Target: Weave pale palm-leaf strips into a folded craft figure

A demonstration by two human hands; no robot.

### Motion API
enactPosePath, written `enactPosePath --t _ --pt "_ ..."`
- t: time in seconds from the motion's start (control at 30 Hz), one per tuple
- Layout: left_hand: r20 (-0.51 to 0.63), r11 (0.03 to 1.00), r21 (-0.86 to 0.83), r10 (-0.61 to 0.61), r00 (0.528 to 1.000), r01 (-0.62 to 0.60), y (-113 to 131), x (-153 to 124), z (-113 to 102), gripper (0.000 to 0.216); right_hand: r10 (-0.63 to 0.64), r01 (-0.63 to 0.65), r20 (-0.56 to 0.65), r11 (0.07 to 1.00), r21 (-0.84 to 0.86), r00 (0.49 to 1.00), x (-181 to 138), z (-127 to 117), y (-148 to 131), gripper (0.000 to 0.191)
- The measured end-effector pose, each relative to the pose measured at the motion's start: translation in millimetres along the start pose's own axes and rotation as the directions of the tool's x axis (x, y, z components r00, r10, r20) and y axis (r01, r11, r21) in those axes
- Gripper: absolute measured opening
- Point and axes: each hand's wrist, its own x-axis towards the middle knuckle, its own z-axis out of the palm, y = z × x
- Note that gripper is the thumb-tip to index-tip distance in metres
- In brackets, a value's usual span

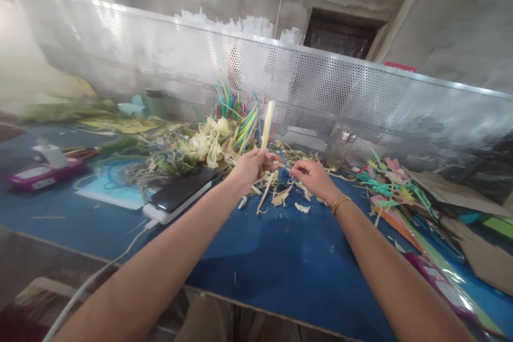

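My left hand (252, 166) is closed on a pale yellow strip (267, 125), which looks like dried husk and stands upright above the fingers. To its right, over the blue table (272, 272), the fingertips of my right hand (315, 177) are pinched together. Whatever they hold is too small to make out. Below and between the hands lie dry, pale plant scraps (282, 196). A heap of whitish, leafy husks (212, 141) sits just left of my left hand.
Coloured stems (248, 123) stand behind the husks. A black phone (182, 191) lies left, cabled. A glass bottle (340, 147) stands at the back right near coloured paper pieces (395, 181). Purple devices (44, 173) lie at both sides. A perforated metal screen (320, 85) borders the back.
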Motion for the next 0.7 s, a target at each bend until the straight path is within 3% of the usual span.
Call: enactPosePath --t 0.1,0.23,0.4,0.57,0.7 --pt "0.136 0.971 0.239 -0.005 0.991 -0.028 -11.8 -6.2 13.0 0.018 -0.024 0.025 0.018 0.994 -0.107 1.000 -5.3 -1.9 -10.6 0.021" --pt "0.144 0.912 0.404 0.012 0.990 -0.070 -28.9 -6.5 18.3 0.026 -0.020 0.024 0.032 0.992 -0.124 0.999 -11.3 -1.2 -19.8 0.021" --pt "0.194 0.989 0.116 0.063 0.979 -0.087 -32.5 -3.6 7.6 0.023 0.038 -0.037 0.019 0.998 -0.046 0.999 -19.6 -1.8 -12.9 0.018" --pt "0.364 0.988 -0.152 0.086 0.927 -0.032 -16.3 -12.2 -0.7 0.017 0.031 -0.026 0.023 0.982 -0.186 0.999 -31.5 -1.8 16.2 0.016" --pt "0.419 0.969 -0.244 0.139 0.897 -0.036 -4.5 -20.5 3.0 0.017 0.130 -0.121 0.009 0.943 -0.309 0.991 -43.3 -4.5 46.0 0.017"
